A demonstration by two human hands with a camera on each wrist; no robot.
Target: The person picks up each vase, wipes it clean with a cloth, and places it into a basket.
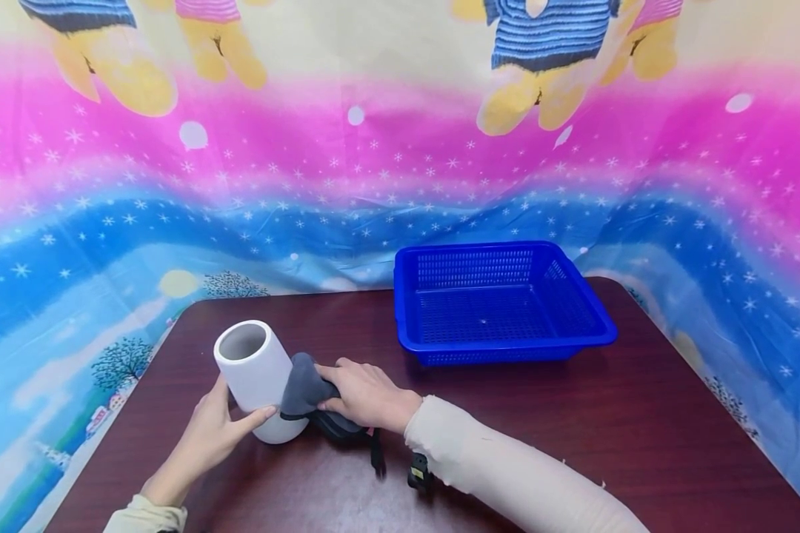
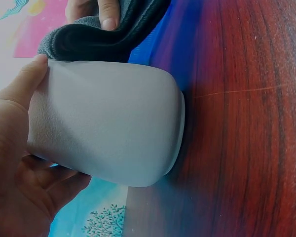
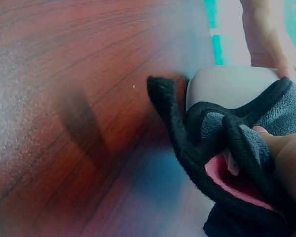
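Note:
A white, smooth-walled vase-like container [image 1: 256, 377] has its open mouth facing up at the left part of the table. My left hand [image 1: 210, 433] grips its side, thumb on the near wall and fingers round the far side, as the left wrist view shows. My right hand [image 1: 370, 396] holds a bunched grey cloth [image 3: 286, 116] with black edging and a pink patch. The cloth [image 2: 96, 42] lies against the right side of the container [image 2: 108, 118]. Whether the base touches the table or hangs just above it, I cannot tell.
A blue plastic basket [image 1: 410, 346] with perforated walls stands at the back right of the dark red wooden table [image 1: 540, 422]. Behind the table hangs a printed curtain [image 1: 347, 163]. A small black device [image 1: 418, 471] sits by the right sleeve.

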